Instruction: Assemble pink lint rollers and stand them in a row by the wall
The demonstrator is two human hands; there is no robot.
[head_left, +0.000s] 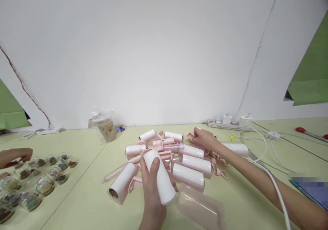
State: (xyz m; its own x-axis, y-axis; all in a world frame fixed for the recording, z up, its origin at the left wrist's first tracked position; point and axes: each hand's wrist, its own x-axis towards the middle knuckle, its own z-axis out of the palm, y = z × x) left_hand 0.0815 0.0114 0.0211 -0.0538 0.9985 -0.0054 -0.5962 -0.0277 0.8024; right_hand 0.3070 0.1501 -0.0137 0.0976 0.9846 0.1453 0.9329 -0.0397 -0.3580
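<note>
My left hand (153, 184) is wrapped round a white lint roller refill (162, 180), held tilted above the front of the pile. Farther back on the right, my right hand (203, 138) has its fingers closed on a pink plastic piece (190, 136), whose exact shape is partly hidden. Between and around the hands lie several white rolls, some in clear pink covers, like this covered roll (188, 175). Pink handles (163, 141) are heaped in the middle. A transparent pink cover (201, 206) lies at the front, right of my left hand.
Another person's hand (15, 156) is over small glass domes (44, 185) on the left. A bagged cup (107, 129) stands by the wall. At the right are a power strip (228, 124), a white cable (275, 185) crossing my right arm, and pink rings (219, 172).
</note>
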